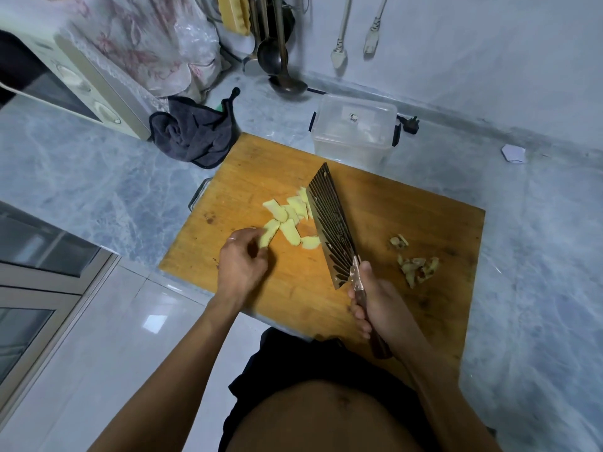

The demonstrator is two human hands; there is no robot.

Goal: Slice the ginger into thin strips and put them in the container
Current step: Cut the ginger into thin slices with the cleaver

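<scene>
Lengthwise, knife (pixel 329 223) (right hand (pixel 375 301) gripping) points away beside ginger slices (pixel 287 220).

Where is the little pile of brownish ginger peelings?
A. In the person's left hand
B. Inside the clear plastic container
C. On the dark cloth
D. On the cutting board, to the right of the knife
D: the ginger peelings lie on the cutting board, right of the knife that the right hand grips.
</scene>
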